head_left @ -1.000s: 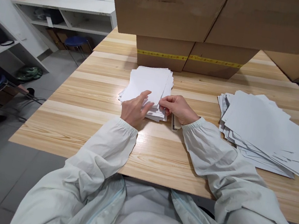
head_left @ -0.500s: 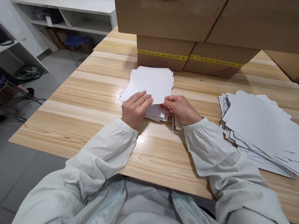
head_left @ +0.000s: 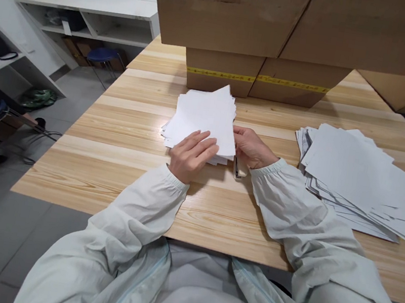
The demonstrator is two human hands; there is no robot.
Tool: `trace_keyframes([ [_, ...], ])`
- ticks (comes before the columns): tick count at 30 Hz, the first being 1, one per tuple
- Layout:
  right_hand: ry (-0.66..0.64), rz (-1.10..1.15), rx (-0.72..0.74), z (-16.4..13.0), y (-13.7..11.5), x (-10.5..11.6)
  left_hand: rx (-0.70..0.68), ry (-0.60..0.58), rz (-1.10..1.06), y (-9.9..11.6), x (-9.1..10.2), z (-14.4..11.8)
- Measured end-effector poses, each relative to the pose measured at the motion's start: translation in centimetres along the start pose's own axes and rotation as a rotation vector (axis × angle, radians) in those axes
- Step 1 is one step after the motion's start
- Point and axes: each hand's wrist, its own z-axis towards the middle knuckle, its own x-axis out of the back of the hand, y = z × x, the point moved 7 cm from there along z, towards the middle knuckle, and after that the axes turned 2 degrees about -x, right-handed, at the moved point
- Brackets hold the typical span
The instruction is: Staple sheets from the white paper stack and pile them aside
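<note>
Grip, left: the left hand (head_left: pixel 192 155) is lying over the near edge of the top sheet (head_left: pixel 206 116), fingers stretched out and close together on the paper; its thumb isn't showing, so I can't tell whether it is pinching.

Grip, right: the right hand (head_left: pixel 252 147) is curling in at the sheet's right edge, fingertips partly hiding behind the paper; whether they are pressing together on anything, I can't tell.

Top sheet: sitting over the near stack (head_left: pixel 220 160), skewed, one far corner poking past the sheets below.

Bearing: the sheet is lying directly left of the right hand and stretching forward from under the left. Both hands are close to it; the left is reaching furthest onto its face. Which of its sides is longer, I'm not making out.

Stapler: what looks like a stapler (head_left: pixel 238 169) is resting just right of the near stack, its long axis running away from the wearer, its far end disappearing by the right hand, clearly the nearer one.

Big pile: a looser paper pile (head_left: pixel 349 169) is spreading beyond the right forearm, well apart.

Backdrop: cardboard boxes (head_left: pixel 220 62) are standing beyond the near stack on the wooden table (head_left: pixel 115 168).
</note>
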Motion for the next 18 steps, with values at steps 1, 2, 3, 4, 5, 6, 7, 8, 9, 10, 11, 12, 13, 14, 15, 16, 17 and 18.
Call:
trace_keyframes([
  [1, -0.005, 0.029, -0.004, -0.1, 0.1, -0.2, -0.011, -0.032, -0.022, 0.6, -0.3, -0.2],
  [2, -0.015, 0.050, -0.005, -0.2, 0.1, -0.4, -0.036, -0.065, -0.034, 1.2, -0.5, -0.3],
  [3, -0.025, 0.068, -0.002, -0.4, 0.1, -0.6, -0.074, -0.089, -0.036, 1.9, -0.7, -0.5],
  [4, -0.033, 0.087, 0.010, -0.5, 0.0, -0.8, -0.123, -0.099, -0.031, 2.6, -0.6, -0.6],
  [5, -0.035, 0.108, 0.029, -0.7, -0.2, -0.9, -0.179, -0.087, -0.023, 3.3, -0.3, -0.7],
  [6, -0.031, 0.127, 0.052, -0.7, -0.4, -0.8, -0.228, -0.049, -0.016, 3.7, 0.4, -0.8],
  [7, -0.018, 0.143, 0.073, -0.8, -0.7, -0.7, -0.257, 0.014, -0.019, 3.9, 1.3, -0.8],
  [8, 0.000, 0.156, 0.094, -0.8, -0.9, -0.5, -0.256, 0.100, -0.037, 3.7, 2.5, -0.7],
  [9, 0.022, 0.160, 0.106, -0.8, -1.1, -0.3, -0.219, 0.199, -0.067, 3.1, 3.9, -0.5],
  [10, 0.043, 0.150, 0.105, -0.9, -1.3, -0.1, -0.141, 0.306, -0.112, 2.1, 5.4, -0.3],
  [11, 0.059, 0.130, 0.092, -0.9, -1.3, -0.1, -0.038, 0.396, -0.170, 0.7, 6.6, 0.0],
  [12, 0.063, 0.098, 0.072, -0.9, -1.3, -0.1, 0.082, 0.470, -0.233, -0.8, 7.5, 0.1],
  [13, 0.055, 0.058, 0.052, -1.0, -1.3, -0.3, 0.214, 0.502, -0.317, -2.3, 8.0, 0.3],
  [14, 0.035, 0.013, 0.042, -1.2, -1.4, -0.5, 0.360, 0.483, -0.424, -3.8, 7.8, 0.4],
  [15, 0.009, -0.036, 0.048, -1.4, -1.6, -0.8, 0.496, 0.435, -0.538, -4.9, 7.1, 0.4],
  [16, -0.016, -0.086, 0.079, -1.6, -1.9, -1.1, 0.611, 0.362, -0.652, -5.6, 6.1, 0.4],
  [17, -0.036, -0.136, 0.132, -2.0, -2.3, -1.3, 0.695, 0.279, -0.758, -5.8, 5.0, 0.3],
  [18, -0.047, -0.186, 0.204, -2.3, -3.0, -1.5, 0.748, 0.201, -0.849, -5.7, 3.9, 0.1],
])
